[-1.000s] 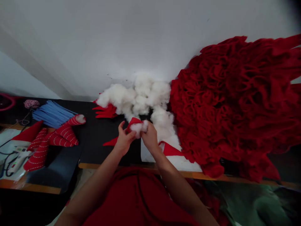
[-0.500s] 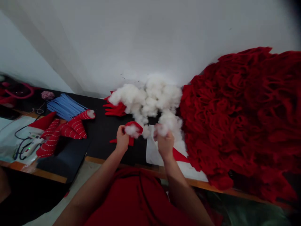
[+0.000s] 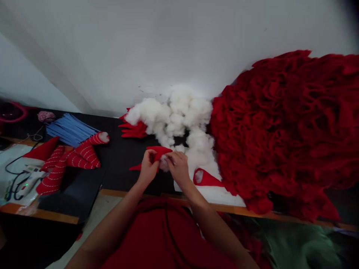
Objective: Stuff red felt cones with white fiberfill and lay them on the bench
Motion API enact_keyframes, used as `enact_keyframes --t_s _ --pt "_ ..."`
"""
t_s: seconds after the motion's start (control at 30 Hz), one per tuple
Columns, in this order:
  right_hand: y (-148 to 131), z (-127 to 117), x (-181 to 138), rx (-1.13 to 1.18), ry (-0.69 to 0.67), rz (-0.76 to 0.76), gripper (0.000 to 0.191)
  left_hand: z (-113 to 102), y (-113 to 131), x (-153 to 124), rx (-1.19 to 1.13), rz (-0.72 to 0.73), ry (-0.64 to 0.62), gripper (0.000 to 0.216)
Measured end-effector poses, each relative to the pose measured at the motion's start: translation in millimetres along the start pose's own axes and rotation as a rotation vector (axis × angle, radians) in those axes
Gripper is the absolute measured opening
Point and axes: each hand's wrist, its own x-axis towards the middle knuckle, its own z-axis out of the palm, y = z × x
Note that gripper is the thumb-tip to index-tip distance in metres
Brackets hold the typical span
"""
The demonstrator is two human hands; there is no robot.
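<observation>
A red felt piece (image 3: 157, 150) is pinched in my left hand (image 3: 148, 168), over the black tabletop. My right hand (image 3: 179, 166) has come up against its right side, fingers closed on a tuft of white stuffing (image 3: 164, 164) at the piece's opening. Part of the felt is hidden behind my fingers. Beneath my left hand, another red felt piece (image 3: 135, 167) lies flat. A red felt cone (image 3: 210, 179) with stuffing showing in its mouth rests on white paper to the right of my right hand.
Loose white stuffing (image 3: 179, 116) is heaped at the wall, with red felt pieces (image 3: 133, 130) beside it. A tall red felt pile (image 3: 280, 138) fills the right. Leftward are blue strips (image 3: 72, 129), striped stuffed pieces (image 3: 85, 154), a glue gun (image 3: 30, 177) and yarn (image 3: 46, 116).
My right hand has moved left with its stuffing, from over the paper to the felt piece. My left hand has turned that piece. The cone on the paper now shows its opening.
</observation>
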Motion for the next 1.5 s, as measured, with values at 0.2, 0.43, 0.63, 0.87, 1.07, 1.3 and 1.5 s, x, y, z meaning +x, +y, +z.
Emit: enact_keyframes --t_s 0.2,0.43,0.63,0.87,1.07,1.3,1.5 --pt "23 3 7 0.343 -0.084 0.064 0.015 -2 3 1 -0.068 -0.076 -0.063 0.025" --pt "30 16 7 0.494 0.036 0.234 0.023 0 1 1 -0.029 -0.100 -0.119 0.039" --pt "23 27 -1 0.470 -0.019 0.168 0.026 3 -2 3 0.196 -0.135 0.047 0.037" --pt "10 24 -1 0.373 0.176 0.211 0.015 -2 -7 9 0.484 0.006 0.019 0.017" --pt "35 -4 12 0.806 0.137 0.397 0.021 -16 -11 19 0.556 -0.021 0.159 0.012" --pt "56 -30 26 0.295 0.309 0.329 0.060 -11 -3 16 0.433 -0.040 0.106 0.013" --pt "24 17 10 0.322 -0.016 0.307 0.032 -1 -1 9 0.554 0.094 -0.045 0.012"
